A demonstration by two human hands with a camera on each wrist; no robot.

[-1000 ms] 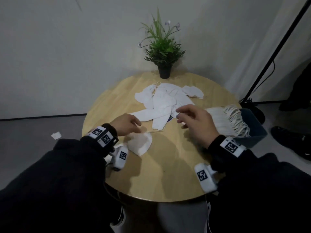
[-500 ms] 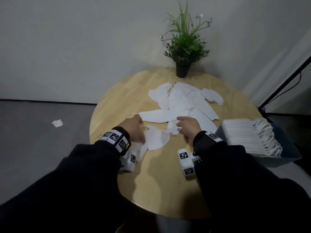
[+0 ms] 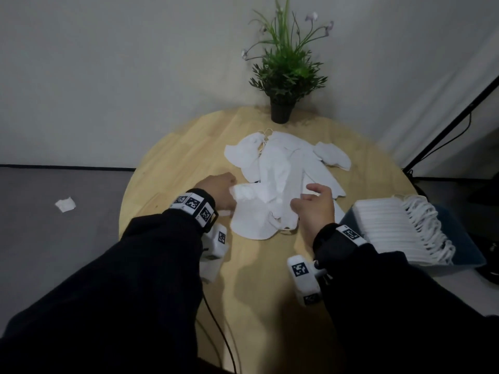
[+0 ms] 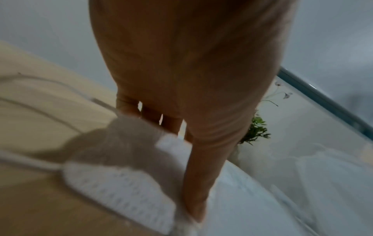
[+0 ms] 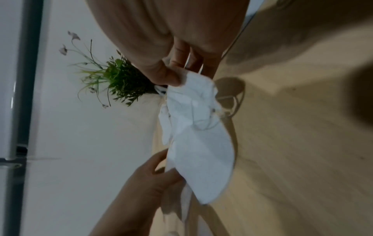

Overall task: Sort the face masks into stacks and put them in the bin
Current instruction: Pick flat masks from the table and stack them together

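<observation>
A: Where is the mask?

B: Near the front middle of the table, white, folded flat; it lies between the two hands, its rounded edge toward the person.

A: Who holds it?

B: Both; the right hand pinches its right end between thumb and fingers, which the right wrist view shows plainly; the left hand is at its left end, thumb pressed down on the fabric, the other fingers bent over the far edge; they seem to grip it, though that view is blurred.

A: Is it off the table?

B: In the right wrist view it hangs from the thumb with a shadow on the wood beneath, so the right end is lifted; whether the left end is lifted I cannot tell.

A: And the rest of the masks?

B: A loose pile lies just beyond, mid-table, overlapping and touching the held one; ear loops stick out at its far edge.

A: The bin?

B: A blue bin sits at the right edge of the table; a neat stack of white masks lies in it, loops bunched on the right side.

A: Anything else?

B: A plant in a dark pot stands at the far edge of the table, by the wall; a white scrap lies on the grey floor to the left; a black stand leans at the right; both sleeves are dark, with marker bands at the wrists.
</observation>
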